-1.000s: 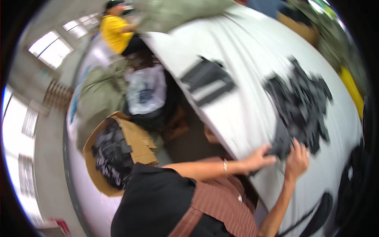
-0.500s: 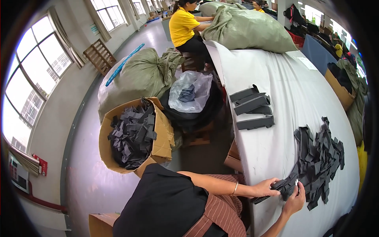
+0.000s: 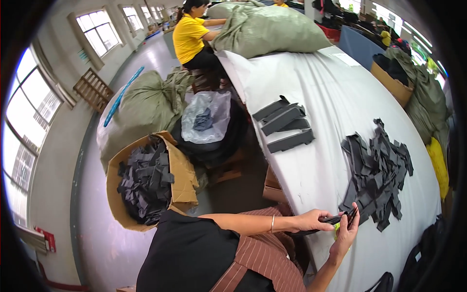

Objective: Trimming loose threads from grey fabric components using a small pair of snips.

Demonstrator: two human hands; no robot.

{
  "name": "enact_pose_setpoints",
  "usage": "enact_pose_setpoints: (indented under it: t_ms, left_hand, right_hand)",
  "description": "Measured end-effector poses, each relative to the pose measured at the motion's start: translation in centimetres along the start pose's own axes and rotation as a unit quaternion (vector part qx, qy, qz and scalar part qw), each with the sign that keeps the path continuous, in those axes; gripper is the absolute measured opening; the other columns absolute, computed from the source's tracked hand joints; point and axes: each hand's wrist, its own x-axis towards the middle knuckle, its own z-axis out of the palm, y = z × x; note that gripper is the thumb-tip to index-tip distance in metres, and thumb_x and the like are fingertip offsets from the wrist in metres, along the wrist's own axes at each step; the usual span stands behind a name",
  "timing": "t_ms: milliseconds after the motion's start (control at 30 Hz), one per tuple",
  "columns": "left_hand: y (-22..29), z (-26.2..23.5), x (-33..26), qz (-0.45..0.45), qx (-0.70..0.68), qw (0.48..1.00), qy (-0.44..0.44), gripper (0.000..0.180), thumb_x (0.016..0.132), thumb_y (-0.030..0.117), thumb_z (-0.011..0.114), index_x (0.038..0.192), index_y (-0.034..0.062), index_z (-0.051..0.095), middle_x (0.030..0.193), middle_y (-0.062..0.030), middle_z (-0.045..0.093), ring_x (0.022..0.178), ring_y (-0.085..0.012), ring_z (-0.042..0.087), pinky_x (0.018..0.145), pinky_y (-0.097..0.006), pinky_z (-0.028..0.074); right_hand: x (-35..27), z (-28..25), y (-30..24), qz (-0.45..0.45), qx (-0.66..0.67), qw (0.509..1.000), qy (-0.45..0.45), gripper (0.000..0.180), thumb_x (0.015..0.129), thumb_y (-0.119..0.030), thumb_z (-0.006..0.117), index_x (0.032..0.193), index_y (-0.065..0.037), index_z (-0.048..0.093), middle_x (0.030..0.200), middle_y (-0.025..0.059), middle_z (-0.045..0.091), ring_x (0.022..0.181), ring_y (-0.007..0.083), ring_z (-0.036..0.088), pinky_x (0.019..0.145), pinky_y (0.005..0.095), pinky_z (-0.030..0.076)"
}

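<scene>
Over the near edge of the white-covered table, my left hand [image 3: 314, 220] is closed on a small bundle of dark grey fabric strips [image 3: 332, 220]. My right hand [image 3: 346, 234] pinches the other end of that bundle, its fingers pointing up and away from me. A small yellow-green object [image 3: 336, 229] shows by the right palm; its kind is hard to make out. Just beyond the hands lies a loose pile of similar dark strips [image 3: 377, 175]. Farther left on the table rest several neat stacks of strips [image 3: 287, 119].
To my left stands an open cardboard box [image 3: 182, 187] full of dark pieces. Behind it are a bulging green sack [image 3: 151, 100] and a clear plastic bag [image 3: 219, 119] on a black bundle. A large sack [image 3: 277, 31] lies on the table's far end, beside a person in yellow [image 3: 188, 36].
The view has shifted, so the scene sits farther left. Both hands have drawn the strips away from the pile, and my right hand has turned its fingers upward around their end.
</scene>
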Motion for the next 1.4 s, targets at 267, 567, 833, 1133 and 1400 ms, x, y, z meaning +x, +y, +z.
enact_pose_setpoints:
  t_ms: [267, 567, 833, 1133, 1400]
  left_hand:
    - [1.1, -0.5, -0.1, 0.047, 0.123, 0.991, 0.002, 0.039, 0.076, 0.024, 0.074, 0.101, 0.0017, 0.054, 0.084, -0.0016, 0.058, 0.076, -0.0086, 0.051, 0.067, -0.023, 0.042]
    - [1.7, -0.6, -1.8, -0.061, -0.023, 0.986, -0.155, 0.049, 0.082, 0.018, 0.064, 0.123, -0.0005, 0.045, 0.082, 0.0005, 0.056, 0.071, -0.0051, 0.048, 0.062, -0.022, 0.04]
    - [4.0, -0.5, -2.6, -0.226, -0.152, 0.955, 0.114, 0.025, 0.087, 0.029, 0.052, 0.093, 0.0063, 0.058, 0.08, -0.0058, 0.059, 0.065, -0.0167, 0.057, 0.061, -0.03, 0.051]
    - [1.9, -2.6, -0.6, -0.1, -0.247, 0.964, 0.011, 0.061, 0.089, 0.062, 0.039, 0.103, 0.0052, 0.056, 0.083, -0.0058, 0.058, 0.067, -0.0135, 0.055, 0.055, -0.023, 0.048]
    - [1.5, -2.6, -0.6, -0.079, -0.336, 0.936, -0.073, 0.047, 0.088, 0.053, 0.053, 0.106, 0.0092, 0.056, 0.085, -0.0025, 0.06, 0.069, -0.0101, 0.058, 0.057, -0.023, 0.051]
  right_hand:
    - [-1.5, 0.3, -0.4, -0.033, -0.07, 0.997, 0.024, 0.042, 0.089, -0.009, 0.056, 0.13, -0.005, 0.047, 0.096, 0.0004, 0.056, 0.083, 0.007, 0.051, 0.077, 0.0204, 0.041]
    - [-2.6, -1.0, 0.7, -0.017, -0.077, 0.992, 0.095, 0.031, 0.087, -0.014, 0.056, 0.118, -0.009, 0.057, 0.075, -0.0103, 0.046, 0.055, -0.0008, 0.028, 0.046, 0.0183, 0.018]
    - [-1.0, -0.2, 0.8, -0.076, -0.122, 0.985, 0.096, 0.04, 0.089, -0.009, 0.057, 0.128, -0.006, 0.051, 0.105, 0.005, 0.056, 0.094, 0.0114, 0.051, 0.082, 0.0238, 0.041]
    - [-2.6, 0.4, 0.4, -0.152, -0.271, 0.943, 0.118, 0.024, 0.083, -0.014, 0.064, 0.107, -0.009, 0.064, 0.084, 0.007, 0.062, 0.075, 0.0198, 0.058, 0.068, 0.0289, 0.046]
    - [-2.9, 0.4, 0.7, -0.208, -0.325, 0.914, 0.124, 0.021, 0.079, -0.009, 0.066, 0.1, -0.01, 0.067, 0.078, 0.0049, 0.062, 0.067, 0.0197, 0.056, 0.062, 0.0305, 0.045]
